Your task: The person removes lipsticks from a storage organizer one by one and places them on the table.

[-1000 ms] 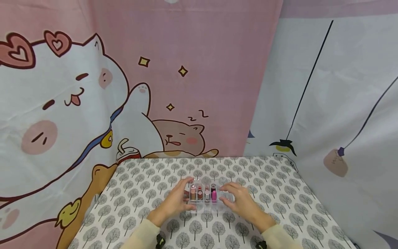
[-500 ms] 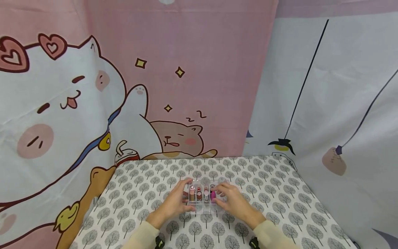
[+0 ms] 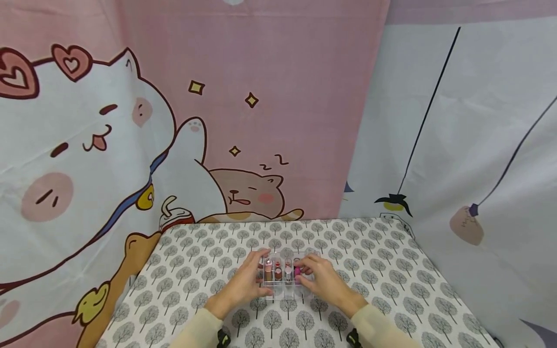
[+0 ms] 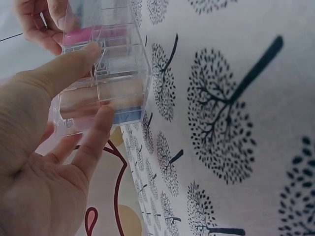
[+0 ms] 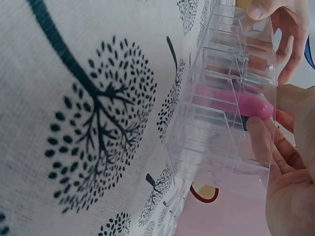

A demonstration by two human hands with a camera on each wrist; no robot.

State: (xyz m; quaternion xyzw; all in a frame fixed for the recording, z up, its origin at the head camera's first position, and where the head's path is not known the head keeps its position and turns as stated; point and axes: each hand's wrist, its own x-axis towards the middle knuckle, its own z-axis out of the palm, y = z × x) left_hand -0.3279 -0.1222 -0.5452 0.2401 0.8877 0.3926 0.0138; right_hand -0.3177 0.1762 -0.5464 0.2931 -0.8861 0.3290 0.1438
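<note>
A clear plastic lipstick organizer [image 3: 275, 291] with upright compartments stands on the patterned cloth between the hands. My left hand [image 3: 244, 280] grips its left end, thumb on the near side and fingers at the far side. The right hand [image 3: 325, 280] reaches over the organizer, thumb and fingers pinching a bright pink lipstick tube [image 5: 253, 104] whose lower part sits inside a compartment. To the left of it stand a silvery tube [image 3: 288, 274], a dark red tube [image 3: 278, 274] and a brownish tube [image 3: 268, 273]. Fingers partly cover the pink tube in the head view.
The table's white cloth [image 3: 209, 290] has a grey tree print. Behind it hangs a pink cartoon curtain [image 3: 304, 121], with a pale curtain [image 3: 435, 145] at the right.
My right hand has moved left from beside the organizer's right part onto the pink lipstick and now pinches it. The left hand keeps its hold on the organizer.
</note>
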